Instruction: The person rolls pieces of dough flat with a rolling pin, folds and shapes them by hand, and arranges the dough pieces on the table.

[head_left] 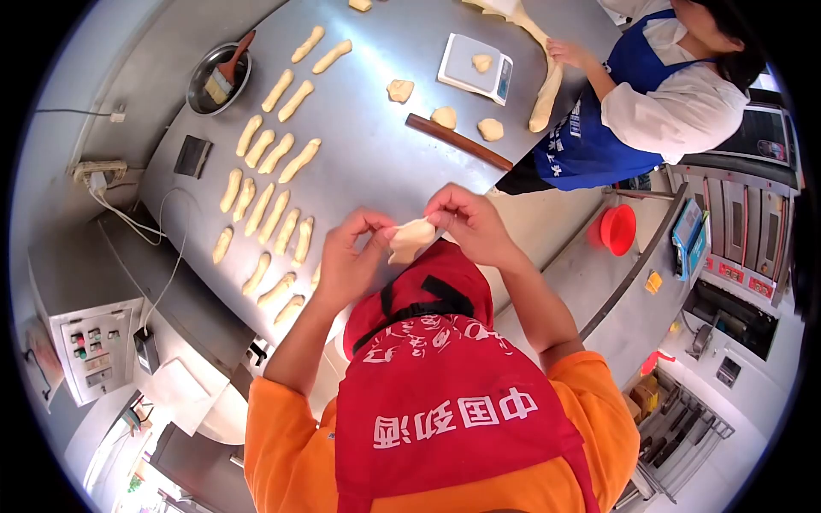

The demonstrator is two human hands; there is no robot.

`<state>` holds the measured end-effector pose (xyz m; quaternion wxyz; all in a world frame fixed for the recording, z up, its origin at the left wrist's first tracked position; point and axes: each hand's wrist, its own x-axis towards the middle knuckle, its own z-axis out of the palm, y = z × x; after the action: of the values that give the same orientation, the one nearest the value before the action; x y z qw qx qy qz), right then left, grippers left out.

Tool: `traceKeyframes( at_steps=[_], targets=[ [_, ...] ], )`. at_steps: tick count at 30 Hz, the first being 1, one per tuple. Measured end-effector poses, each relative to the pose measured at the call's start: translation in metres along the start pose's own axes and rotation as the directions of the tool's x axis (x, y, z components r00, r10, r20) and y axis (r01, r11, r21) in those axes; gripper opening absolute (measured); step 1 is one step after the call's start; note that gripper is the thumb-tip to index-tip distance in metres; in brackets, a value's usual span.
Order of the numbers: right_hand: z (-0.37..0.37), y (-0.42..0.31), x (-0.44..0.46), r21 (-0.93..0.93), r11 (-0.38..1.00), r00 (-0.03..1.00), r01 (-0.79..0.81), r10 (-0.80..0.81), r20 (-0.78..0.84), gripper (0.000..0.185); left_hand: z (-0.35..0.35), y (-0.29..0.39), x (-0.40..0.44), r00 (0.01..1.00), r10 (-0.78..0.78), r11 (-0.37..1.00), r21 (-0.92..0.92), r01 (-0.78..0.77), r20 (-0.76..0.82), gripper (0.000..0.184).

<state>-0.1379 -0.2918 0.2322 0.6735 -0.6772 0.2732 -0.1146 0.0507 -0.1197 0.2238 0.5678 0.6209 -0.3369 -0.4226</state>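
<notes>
You've got the dough piece up off the surface, in front of your apron. Left hand is nearly closed, thumb and fingertips pinching one end; right hand is pinched closed on the other, upper end. Piece looks flattened and uneven, lower edge hanging free. My read: you're at the hand-shaping step, drawing it out between the fingertips. Next move calls for a light, even pull with both pinches kept on; too hard and the thin part could tear. Strips lie in rough rows on the left of the surface, mostly apart. Lumps sit near the scale and the stick. Co-worker has a hand on the long dough.
</notes>
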Motion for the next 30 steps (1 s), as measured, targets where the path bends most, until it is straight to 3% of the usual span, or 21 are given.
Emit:
traceKeyframes(
  at_steps=[3, 6, 8, 9, 11, 16, 19, 22, 23, 25, 27, 28, 30],
  targets=[
    [0.001, -0.052, 0.012, -0.174, 0.962, 0.974, 0.211, -0.222, -0.046, 0.009, -0.015, 0.043, 0.01, 0.999, 0.041, 0.997, 0.06, -0.039, -0.018, 0.018],
    [0.005, -0.091, 0.029, -0.354, 0.85, 0.893, 0.39, -0.443, -0.078, 0.012, -0.024, 0.09, 0.022, 0.97, 0.208, 0.946, 0.277, -0.167, -0.125, 0.023],
    [0.004, -0.103, 0.043, -0.53, 0.706, 0.818, 0.47, -0.574, -0.039, 0.013, -0.031, 0.094, 0.032, 0.905, 0.413, 0.82, 0.475, -0.32, -0.103, 0.023],
    [0.005, -0.104, 0.048, -0.546, 0.683, 0.803, 0.485, -0.595, -0.032, 0.013, -0.034, 0.096, 0.037, 0.858, 0.509, 0.73, 0.566, -0.383, -0.076, 0.024],
    [0.007, -0.095, 0.058, -0.568, 0.644, 0.776, 0.512, -0.631, -0.015, 0.015, -0.032, 0.079, 0.043, 0.856, 0.497, 0.762, 0.544, -0.351, -0.144, 0.018],
    [0.016, 0.032, 0.074, -0.717, 0.534, 0.757, 0.449, -0.654, -0.014, 0.022, -0.001, -0.048, 0.039, 0.857, 0.406, 0.846, 0.486, -0.221, -0.317, 0.02],
    [0.034, 0.155, 0.04, -0.781, 0.509, 0.841, 0.363, -0.54, 0.039, 0.034, 0.01, -0.155, 0.011, 0.92, 0.391, 0.592, 0.772, -0.231, -0.025, 0.033],
    [0.051, 0.203, -0.015, -0.84, 0.41, 0.877, 0.356, -0.457, 0.148, 0.046, 0.025, -0.207, -0.034, 0.934, 0.278, 0.251, 0.922, -0.295, 0.223, 0.049],
    [0.051, 0.211, -0.022, -0.86, 0.352, 0.872, 0.369, -0.451, 0.19, 0.049, 0.03, -0.213, -0.036, 0.951, 0.254, 0.28, 0.927, -0.248, 0.178, 0.053],
    [0.062, 0.214, -0.032, -0.83, 0.477, 0.911, 0.289, -0.404, 0.084, 0.054, 0.042, -0.201, -0.052, 0.98, 0.176, 0.34, 0.929, -0.145, 0.089, 0.061],
    [0.07, 0.206, -0.021, -0.768, 0.609, 0.936, 0.2, -0.351, -0.035, 0.055, 0.043, -0.19, -0.039, 0.985, 0.14, 0.45, 0.88, -0.153, 0.1, 0.062],
    [0.074, 0.202, -0.017, -0.778, 0.583, 0.934, 0.233, -0.358, 0.011, 0.057, 0.043, -0.191, -0.034, 0.987, 0.123, 0.502, 0.852, -0.152, 0.103, 0.063],
    [0.076, 0.205, -0.018, -0.807, 0.506, 0.91, 0.303, -0.406, 0.088, 0.052, 0.04, -0.208, -0.032, 0.959, 0.198, 0.413, 0.87, -0.27, 0.203, 0.063]
  ],
)
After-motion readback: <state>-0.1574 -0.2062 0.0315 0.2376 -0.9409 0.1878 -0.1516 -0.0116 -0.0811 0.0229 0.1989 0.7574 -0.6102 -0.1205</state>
